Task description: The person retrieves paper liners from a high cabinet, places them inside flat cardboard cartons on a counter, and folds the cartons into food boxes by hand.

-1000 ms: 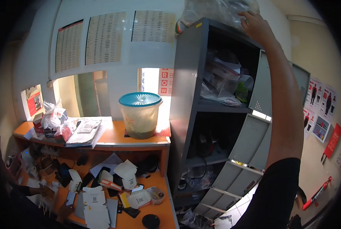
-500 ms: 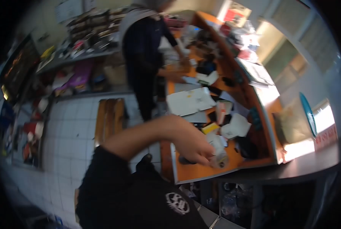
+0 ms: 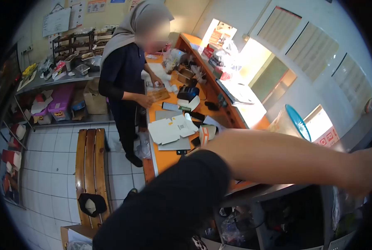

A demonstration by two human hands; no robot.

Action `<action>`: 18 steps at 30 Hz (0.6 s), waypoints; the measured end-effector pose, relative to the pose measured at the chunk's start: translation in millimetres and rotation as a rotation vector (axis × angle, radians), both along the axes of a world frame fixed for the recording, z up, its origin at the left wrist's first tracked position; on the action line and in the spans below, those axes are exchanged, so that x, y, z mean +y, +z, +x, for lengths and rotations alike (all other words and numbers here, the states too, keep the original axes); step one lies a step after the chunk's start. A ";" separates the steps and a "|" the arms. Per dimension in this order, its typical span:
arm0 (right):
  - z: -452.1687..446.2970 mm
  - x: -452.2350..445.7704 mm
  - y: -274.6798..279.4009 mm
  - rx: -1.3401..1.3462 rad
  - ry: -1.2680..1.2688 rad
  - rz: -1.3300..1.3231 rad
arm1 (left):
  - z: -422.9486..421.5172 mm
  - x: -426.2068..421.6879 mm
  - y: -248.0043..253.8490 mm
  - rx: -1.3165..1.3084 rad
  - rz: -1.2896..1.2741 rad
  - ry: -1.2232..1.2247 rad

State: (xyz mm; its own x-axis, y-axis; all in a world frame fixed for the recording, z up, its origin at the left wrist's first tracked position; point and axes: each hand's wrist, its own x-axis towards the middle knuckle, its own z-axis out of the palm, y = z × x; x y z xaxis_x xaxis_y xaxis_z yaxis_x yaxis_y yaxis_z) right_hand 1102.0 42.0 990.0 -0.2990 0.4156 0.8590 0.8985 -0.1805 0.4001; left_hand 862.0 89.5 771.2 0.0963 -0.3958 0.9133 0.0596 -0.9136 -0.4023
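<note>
My left arm, in a black sleeve, stretches across the lower middle to the far right. My left hand [image 3: 360, 171] is at the right edge of the view, its fingers curled. What it holds, if anything, is lost in the dark rim of the picture, beside a dark upright edge. Below the forearm is the grey edge of the counter. My right hand does not show. Behind my arm, the orange counter [image 3: 154, 164] bears an opened white carton [image 3: 169, 130], a phone-like device [image 3: 170, 106] and other papers and packs, partly covered by my arm.
A co-worker [image 3: 125, 68] in a grey head covering stands at the counter's far left side, both hands over a wooden board [image 3: 159, 96]. A slatted bench [image 3: 87, 166] with a black cap [image 3: 92, 204] stands on the tiled floor. A blue-rimmed bin [image 3: 298, 121] is beyond my forearm.
My left hand has swung from the counter, where it held a clear container, to the far right. The view has turned and risen; the co-worker remains at the counter.
</note>
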 end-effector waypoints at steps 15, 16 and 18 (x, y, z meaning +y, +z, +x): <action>-1.4 -86.0 65.2 -0.327 0.132 0.247 | 131.6 16.8 227.3 -0.380 -0.047 -0.188; -12.0 -88.4 56.6 -0.366 0.128 0.318 | 145.9 39.3 246.7 -0.632 0.181 -0.192; -17.1 -88.5 45.8 -0.370 0.161 0.368 | 122.6 49.6 226.6 -0.437 -0.058 0.073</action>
